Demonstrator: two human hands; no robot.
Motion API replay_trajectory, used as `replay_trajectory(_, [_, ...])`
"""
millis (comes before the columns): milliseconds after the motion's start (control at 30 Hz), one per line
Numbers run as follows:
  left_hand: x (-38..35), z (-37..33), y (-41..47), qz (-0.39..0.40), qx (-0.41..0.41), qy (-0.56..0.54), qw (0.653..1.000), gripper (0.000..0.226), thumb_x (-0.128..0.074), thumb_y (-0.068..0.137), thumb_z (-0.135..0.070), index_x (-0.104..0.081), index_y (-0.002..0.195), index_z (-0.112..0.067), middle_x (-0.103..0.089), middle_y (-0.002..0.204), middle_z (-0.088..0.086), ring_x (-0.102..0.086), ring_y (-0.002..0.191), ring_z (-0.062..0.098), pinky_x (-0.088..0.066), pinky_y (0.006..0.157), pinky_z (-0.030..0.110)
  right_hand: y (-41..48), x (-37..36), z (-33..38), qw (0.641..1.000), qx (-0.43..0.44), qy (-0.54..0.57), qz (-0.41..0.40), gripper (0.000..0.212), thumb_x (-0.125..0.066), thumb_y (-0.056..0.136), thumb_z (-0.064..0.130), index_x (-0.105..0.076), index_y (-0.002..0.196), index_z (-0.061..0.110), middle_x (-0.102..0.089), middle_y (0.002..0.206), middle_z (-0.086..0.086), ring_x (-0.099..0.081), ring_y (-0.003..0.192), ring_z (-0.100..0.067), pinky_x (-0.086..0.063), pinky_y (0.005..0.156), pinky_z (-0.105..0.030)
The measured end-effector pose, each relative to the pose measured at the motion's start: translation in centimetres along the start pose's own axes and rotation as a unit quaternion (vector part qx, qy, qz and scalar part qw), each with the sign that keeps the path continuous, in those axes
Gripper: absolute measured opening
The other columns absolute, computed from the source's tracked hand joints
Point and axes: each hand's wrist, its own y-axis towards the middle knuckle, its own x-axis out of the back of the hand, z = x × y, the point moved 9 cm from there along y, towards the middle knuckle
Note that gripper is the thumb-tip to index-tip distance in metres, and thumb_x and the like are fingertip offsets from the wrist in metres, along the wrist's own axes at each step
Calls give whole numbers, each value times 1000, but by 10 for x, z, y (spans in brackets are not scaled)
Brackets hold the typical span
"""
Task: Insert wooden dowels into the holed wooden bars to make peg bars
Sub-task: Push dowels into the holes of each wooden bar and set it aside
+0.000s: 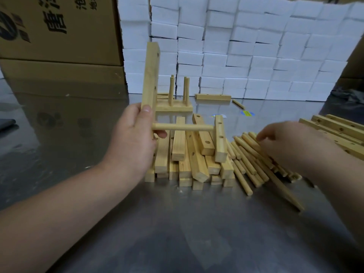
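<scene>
A grey metal worktop (177,223) was seen from above. It was backed at the far side by a wall of white boxes (256,46), with cardboard cartons (59,36) at the far left.

In the middle a heap of bars (189,160) was stacked, and a loose pile of dowels (248,160) was spread just to its right. Both lay within easy reach, probably as stock for the job. More bars (338,131) were laid at the far right. A finished peg bar (175,108) was set flat beyond the heap, its pegs pointing up.

The left hand (134,138) was wrapped round the lower end of a holed bar (151,75), thumb pressed on its near face. The bar was held upright above the left of the heap, its long axis vertical and its holed face turned right, presumably so that pegs could be fed in from the dowel side.

The right hand (285,140) was lowered palm-down onto the pile of dowels, fingers bent. Whether a dowel was pinched could not be told.

One inserted dowel (183,127) was seated in the lowest hole, lying level and pointing right. The two holes above it were unfilled.
</scene>
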Motion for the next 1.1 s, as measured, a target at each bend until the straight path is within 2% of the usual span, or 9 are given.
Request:
replay_trajectory(233, [-7,4,-3,31,-10,20,999,26,-35,99,-26,-51,79,-26,-56,53,-13,-38,42,3,-33,38,16,4,-17,-3,992,8,-114,48,24,-51,85,36,-68,82,20,-65,66,1,-60,59,-13,-53,59,-30])
replay_trajectory(400, [-10,8,-5,44,-3,13,999,24,-37,98,-26,-54,82,-28,-54,67,-3,-40,42,1,-35,38,15,2,-22,5,989,4,-143,48,25,-51,86,41,-59,77,19,-56,70,2,-48,61,-10,-31,47,-23])
replay_trajectory(533, [-12,6,-7,54,-3,4,999,24,-38,98,-24,-54,82,-29,-54,62,-8,-39,41,2,-33,37,16,4,-20,5,989,-8,-144,24,16,-47,89,28,-58,82,18,-54,74,0,-51,67,-17,-30,49,-25])
replay_trajectory(633, [-14,5,-7,62,-2,-4,998,26,-37,98,-21,-53,79,-26,-55,62,-8,-37,41,2,-32,37,15,0,12,5,991,-5,-82,-105,18,-43,91,29,-56,91,17,-53,75,1,-50,67,-20,-30,49,-27])
replay_trajectory(700, [-15,3,-7,71,-1,-11,997,27,-37,98,-18,-54,77,-21,-55,59,-7,-36,41,4,-31,37,15,-12,32,11,981,34,38,-189,20,-42,90,38,-53,92,22,-52,67,8,-50,58,-16,-37,48,-29])
replay_trajectory(767, [-18,2,-7,81,1,-17,997,29,-37,97,-16,-54,74,-17,-55,61,-4,-37,43,5,-32,39,15,-27,38,28,960,106,175,-189,20,-41,83,47,-54,91,35,-56,62,8,-50,49,-9,-44,48,-32])
replay_trajectory(833, [-20,1,-8,93,-1,-15,996,30,-38,97,-15,-55,72,-16,-55,65,-2,-39,46,3,-35,41,14,-42,34,50,940,180,237,-164,24,-45,80,51,-63,90,37,-57,63,21,-50,50,-4,-36,45,-26])
replay_trajectory(933, [-24,-1,-10,114,-20,-4,993,33,-38,96,-16,-55,67,-19,-53,61,-6,-42,48,1,-37,44,12,-55,30,66,931,232,228,-165,25,-48,84,44,-68,91,31,-52,56,25,-48,55,6,-27,46,-20])
replay_trajectory(1100, [-34,-4,-18,166,-29,-42,985,37,-37,96,-11,-61,72,-25,-47,57,-5,-44,49,0,-37,43,10,-57,29,69,932,244,189,-191,26,-44,85,37,-66,91,26,-47,53,19,-46,53,0,-36,48,-22])
